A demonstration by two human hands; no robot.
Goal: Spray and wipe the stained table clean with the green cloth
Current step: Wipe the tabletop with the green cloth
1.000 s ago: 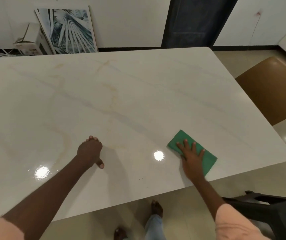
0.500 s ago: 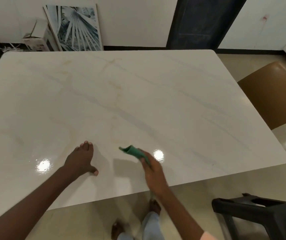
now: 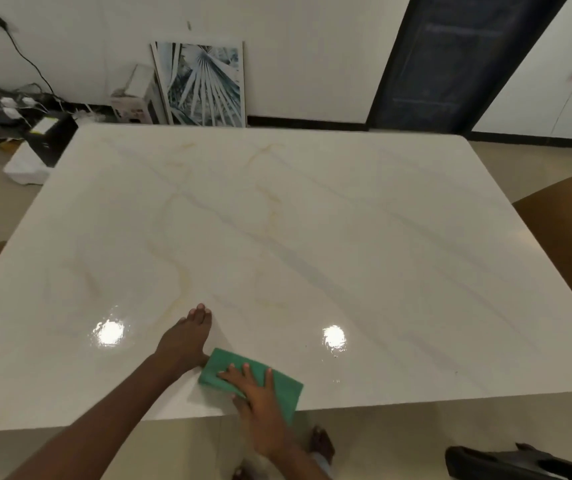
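Seemingly mid-wipe, the right hand (image 3: pixel 256 389) pressed flat on the green cloth (image 3: pixel 277 384) at the worktop's (image 3: pixel 312 237) near edge; left hand (image 3: pixel 187 341) rested open beside it, far yellowish marks remaining.

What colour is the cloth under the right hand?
Green, plain with no pattern; the cloth lies flat under the right hand, seen in the head view.

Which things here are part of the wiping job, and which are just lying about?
In the job:
green cloth, flat under the right hand
table
left hand, resting on the table

Lying about:
framed picture against the wall
brown chair
small box
cables on the floor
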